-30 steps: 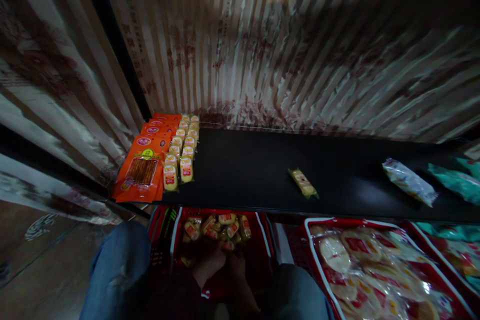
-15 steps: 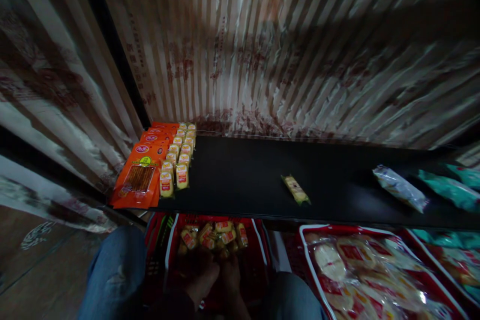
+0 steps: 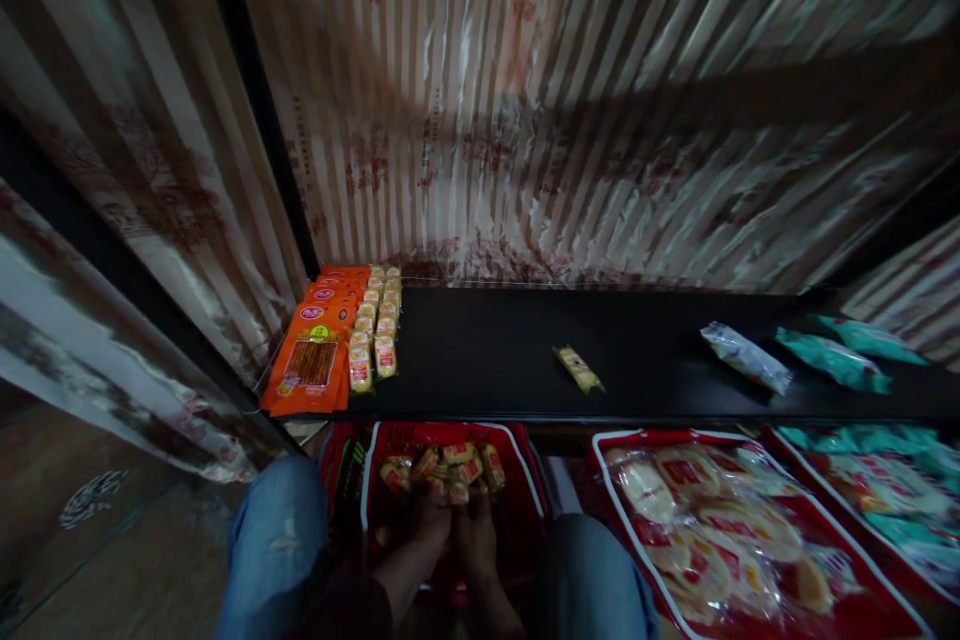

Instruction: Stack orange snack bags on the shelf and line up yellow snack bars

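Small yellow wrapped cakes with red-and-white labels lie in a red basket between my knees. My left hand reaches into the basket, its fingers curled round cakes at the near side of the pile. Right beside it, my right hand also has its fingers closed on cakes there. Shadow and the backs of the hands hide most of the fingertips. On the black shelf above, more of these cakes stand in two rows beside overlapping orange snack packets.
A single yellowish packet lies mid-shelf. Farther right are a silver-white packet and teal packets. Another red basket holds round breads in clear wrap. Striped sheeting hangs behind, with a dark post at left.
The whole view has shifted, so the shelf's left end sits farther right. Both hands stay in the basket, close together, and the cakes at their fingertips show more clearly.
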Action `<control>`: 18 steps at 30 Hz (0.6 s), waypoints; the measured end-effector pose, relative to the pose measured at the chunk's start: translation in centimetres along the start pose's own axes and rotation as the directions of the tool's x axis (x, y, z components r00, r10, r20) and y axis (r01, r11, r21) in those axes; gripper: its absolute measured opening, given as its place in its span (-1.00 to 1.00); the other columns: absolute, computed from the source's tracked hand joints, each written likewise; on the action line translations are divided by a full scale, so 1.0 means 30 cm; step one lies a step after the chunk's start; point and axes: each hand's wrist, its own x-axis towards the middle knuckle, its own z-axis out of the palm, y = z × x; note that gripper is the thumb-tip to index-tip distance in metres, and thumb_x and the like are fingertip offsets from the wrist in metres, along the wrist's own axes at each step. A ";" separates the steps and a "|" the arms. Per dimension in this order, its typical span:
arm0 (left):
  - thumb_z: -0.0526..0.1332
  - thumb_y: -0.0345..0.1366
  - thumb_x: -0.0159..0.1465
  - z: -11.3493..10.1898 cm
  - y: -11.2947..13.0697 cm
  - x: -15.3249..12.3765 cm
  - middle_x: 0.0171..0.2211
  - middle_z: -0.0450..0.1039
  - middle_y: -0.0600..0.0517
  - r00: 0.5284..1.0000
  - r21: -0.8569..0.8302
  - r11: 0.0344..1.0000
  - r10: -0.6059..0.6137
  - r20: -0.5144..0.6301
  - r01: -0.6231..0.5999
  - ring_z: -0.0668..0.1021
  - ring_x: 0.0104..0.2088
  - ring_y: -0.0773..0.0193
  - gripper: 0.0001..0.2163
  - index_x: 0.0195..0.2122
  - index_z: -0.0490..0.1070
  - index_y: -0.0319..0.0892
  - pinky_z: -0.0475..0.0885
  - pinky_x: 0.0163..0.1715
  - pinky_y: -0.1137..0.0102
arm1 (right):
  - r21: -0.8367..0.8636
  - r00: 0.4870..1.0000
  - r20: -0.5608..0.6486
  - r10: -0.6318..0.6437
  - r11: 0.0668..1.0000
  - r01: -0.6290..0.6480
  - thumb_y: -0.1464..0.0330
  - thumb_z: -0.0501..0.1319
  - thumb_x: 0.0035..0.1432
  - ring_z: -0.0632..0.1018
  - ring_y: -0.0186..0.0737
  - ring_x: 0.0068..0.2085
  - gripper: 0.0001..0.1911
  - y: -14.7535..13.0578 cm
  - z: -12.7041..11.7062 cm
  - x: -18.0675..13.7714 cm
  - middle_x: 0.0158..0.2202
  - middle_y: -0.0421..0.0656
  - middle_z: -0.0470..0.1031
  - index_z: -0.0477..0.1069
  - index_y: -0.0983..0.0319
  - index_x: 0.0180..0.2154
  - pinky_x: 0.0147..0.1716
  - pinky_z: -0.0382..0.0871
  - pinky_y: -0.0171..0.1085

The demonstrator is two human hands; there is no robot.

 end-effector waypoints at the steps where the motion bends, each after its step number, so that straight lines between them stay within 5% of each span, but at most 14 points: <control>1: 0.16 -0.35 0.12 -0.009 0.003 -0.010 -0.44 0.52 -0.01 0.999 -0.007 1.000 -0.029 -0.024 0.028 0.56 -0.26 0.15 -0.96 -0.44 0.40 -0.13 0.42 -0.25 0.36 | 0.011 1.000 0.003 -0.004 1.000 0.004 0.17 0.06 -0.11 0.58 0.06 -0.14 -0.52 -0.009 -0.001 -0.006 -0.19 0.09 0.57 0.45 0.28 -0.19 -0.15 0.43 -0.16; 8: 0.16 -0.38 0.13 -0.086 0.027 -0.053 -0.29 0.54 -0.06 0.998 -0.012 1.000 0.006 -0.059 -0.007 0.55 -0.18 0.20 -0.97 -0.44 0.37 -0.19 0.40 -0.19 0.43 | 0.086 1.000 -0.006 0.025 0.996 -0.024 0.21 0.12 -0.13 0.53 0.04 -0.03 -0.55 -0.082 -0.007 -0.024 -0.11 0.04 0.56 0.49 0.27 -0.19 0.02 0.35 -0.13; 18: 0.10 -0.45 0.18 -0.174 0.178 -0.177 -0.12 0.51 -0.09 0.985 -0.045 0.992 0.109 -0.133 -0.116 0.54 -0.13 0.25 -0.83 -0.20 0.37 -0.20 0.36 -0.10 0.42 | 0.299 0.996 0.047 -0.081 0.952 0.064 0.17 0.17 -0.06 0.52 -0.07 -0.02 -0.53 -0.258 -0.037 -0.088 -0.06 -0.01 0.53 0.47 0.24 -0.11 0.06 0.32 -0.15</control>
